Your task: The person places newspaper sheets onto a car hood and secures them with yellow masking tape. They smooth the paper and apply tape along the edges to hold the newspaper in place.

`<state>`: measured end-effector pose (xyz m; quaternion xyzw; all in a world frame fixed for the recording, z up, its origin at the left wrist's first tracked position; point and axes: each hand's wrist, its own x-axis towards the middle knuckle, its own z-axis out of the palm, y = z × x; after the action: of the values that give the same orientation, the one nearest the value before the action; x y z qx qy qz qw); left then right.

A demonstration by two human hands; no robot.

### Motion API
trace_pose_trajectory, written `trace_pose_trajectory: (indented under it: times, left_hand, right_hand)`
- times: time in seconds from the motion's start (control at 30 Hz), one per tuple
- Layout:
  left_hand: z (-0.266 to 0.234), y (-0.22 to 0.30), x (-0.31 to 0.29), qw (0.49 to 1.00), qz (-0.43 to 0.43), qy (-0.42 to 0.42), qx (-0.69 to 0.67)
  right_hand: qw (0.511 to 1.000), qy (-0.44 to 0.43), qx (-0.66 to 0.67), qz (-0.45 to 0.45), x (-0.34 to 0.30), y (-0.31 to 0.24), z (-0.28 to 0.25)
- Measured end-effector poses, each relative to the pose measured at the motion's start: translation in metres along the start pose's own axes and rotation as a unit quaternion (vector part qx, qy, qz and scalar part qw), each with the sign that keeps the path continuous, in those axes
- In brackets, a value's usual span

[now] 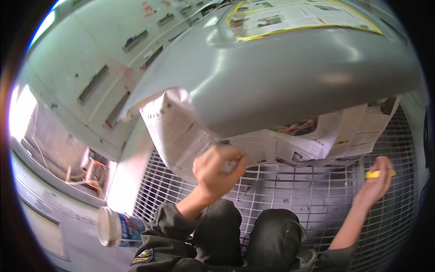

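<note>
A grey, car-body-like panel (272,77) stretches across the view in front of me. Newspaper masking (308,143) hangs in folds below its lower edge. My left hand (219,168) is right at this paper, left of centre, with its fingers curled and closed. A pale patch shows inside the curl of the fingers, slightly blurred; whether it is pinched paper or paper behind, I cannot make out. Lower and farther right, my right hand (375,183) is closed around a small piece of yellow tape (379,174), apart from the paper.
More newspaper (294,16) edged in yellow tape covers an area on top of the panel. Metal floor grating (317,190) lies under my knees. A lidded can (120,227) with a blue label is by my left elbow. A pale slotted wall or panel (99,63) rises at left.
</note>
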<state>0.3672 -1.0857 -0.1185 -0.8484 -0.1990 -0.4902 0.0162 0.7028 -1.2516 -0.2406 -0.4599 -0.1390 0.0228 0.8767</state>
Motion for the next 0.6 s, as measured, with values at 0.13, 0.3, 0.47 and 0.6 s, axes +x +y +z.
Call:
trace_pose_trajectory:
  times: [0.13, 0.3, 0.47, 0.6]
  left_hand:
    - [0.013, -0.04, 0.001, 0.955, -0.197, 0.067, -0.211]
    - [0.045, -0.059, 0.023, 0.946, -0.128, 0.12, -0.272]
    - [0.067, -0.058, 0.025, 0.925, -0.122, 0.194, -0.302]
    - [0.084, -0.061, 0.012, 0.905, -0.17, 0.151, -0.359]
  right_hand:
    - [0.983, -0.177, -0.048, 0.027, -0.083, 0.0, 0.066]
    - [0.928, -0.314, -0.178, -0.09, -0.118, -0.012, 0.134]
    - [0.874, -0.349, -0.299, -0.158, -0.135, -0.03, 0.155]
    - [0.85, -0.376, -0.342, -0.135, -0.15, -0.051, 0.147]
